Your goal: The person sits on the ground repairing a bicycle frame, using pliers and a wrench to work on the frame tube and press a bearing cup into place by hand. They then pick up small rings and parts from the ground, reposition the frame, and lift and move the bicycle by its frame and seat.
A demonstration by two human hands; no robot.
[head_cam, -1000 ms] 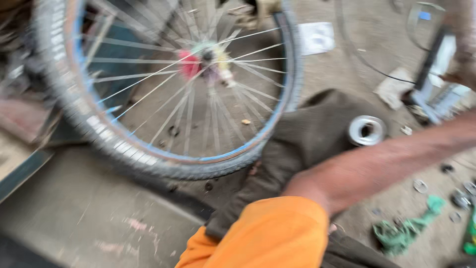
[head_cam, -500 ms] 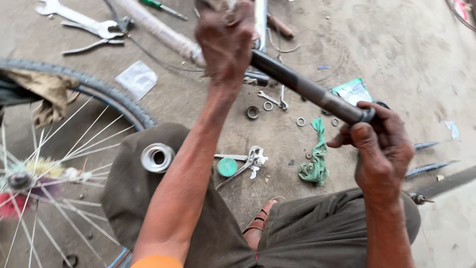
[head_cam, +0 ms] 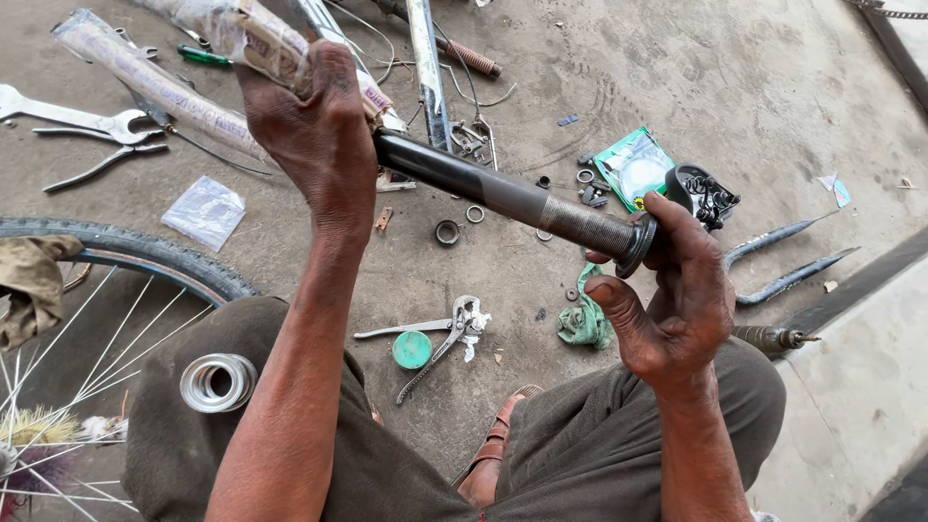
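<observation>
Half a second back the view sat further out; now it is closer over the work, and both my hands have kept their places on the dark tube. So the hold is settled and the tube is steady enough to work at its end.

Left to right:
- Bicycle wheel (head_cam: 116, 253) lies flat on the concrete floor (head_cam: 715, 87) at far left, with a tan rag (head_cam: 29, 280) over its tyre.
- A shiny metal ring (head_cam: 218, 382) rests on my trouser knee.
- A spanner (head_cam: 68, 116) and a small clear bag (head_cam: 205, 210) lie on the floor behind the wheel.
- Left hand (head_cam: 314, 135): fingers closed round the tube where its paper wrapping (head_cam: 253, 43) ends.
- Tube (head_cam: 493, 191): held in the air above the floor, between the hands. Long axis runs from upper left down to lower right; the threaded end points at my right hand.
- Under it, on the floor: pliers (head_cam: 447, 333), a green cap (head_cam: 412, 349) just beside them, a green rag (head_cam: 584, 322), loose washers.
- Right hand (head_cam: 677, 290): fingers curled over the threaded end, thumb pressed below a dark collar (head_cam: 640, 244) there. I cannot tell whether the collar is threaded on or only held against it.
- Behind it, a green packet (head_cam: 633, 169) and a fork (head_cam: 788, 256) lie on the floor.
</observation>
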